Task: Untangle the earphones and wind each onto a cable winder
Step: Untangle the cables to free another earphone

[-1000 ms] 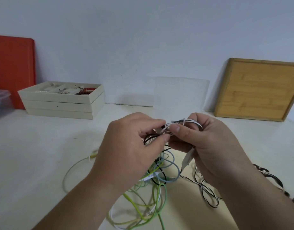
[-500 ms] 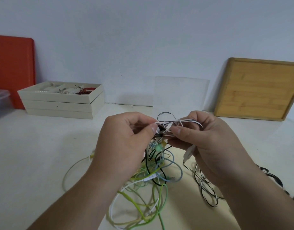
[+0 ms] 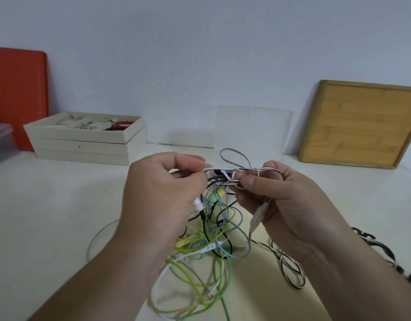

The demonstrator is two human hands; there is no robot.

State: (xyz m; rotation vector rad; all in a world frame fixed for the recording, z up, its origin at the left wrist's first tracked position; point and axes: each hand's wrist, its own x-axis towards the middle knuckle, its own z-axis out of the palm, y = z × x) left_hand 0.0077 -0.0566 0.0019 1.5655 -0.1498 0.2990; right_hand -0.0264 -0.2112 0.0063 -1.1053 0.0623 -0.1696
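Left hand (image 3: 162, 198) raised above the bench (image 3: 49, 228), thumb and forefinger pinched on the black-and-white cord (image 3: 237, 158) at the knot; other fingers curled, with a white earbud (image 3: 198, 204) poking out below the palm. Right hand (image 3: 281, 205) close beside it, thumb and forefinger nipping the same cord on the other side of the knot, remaining fingers curled round several passes of it. Small loop of that cord standing up between the two hands. White plug piece (image 3: 257, 216) dangling from under the right palm.

Hanging just below the knot, a mint-green earbud (image 3: 213, 197) and a yellowish one touching it. Beneath the hands, spread over the bench, the rest of the tangle (image 3: 199, 262): lime-green, white, pale-blue and black cords crossing each other, with a white inline remote among them. Black-and-white cord trailing down right of the tangle into long loops by the right wrist. Dark patterned strap (image 3: 380, 249) lying further right, partly hidden by the right forearm.

Against the back wall: stacked cream trays (image 3: 84, 144) with beads at left, red board (image 3: 16, 96) behind them, clear plastic box at the far left edge, clear sheet (image 3: 253, 128) in the middle, wooden board (image 3: 362, 123) leaning at right.
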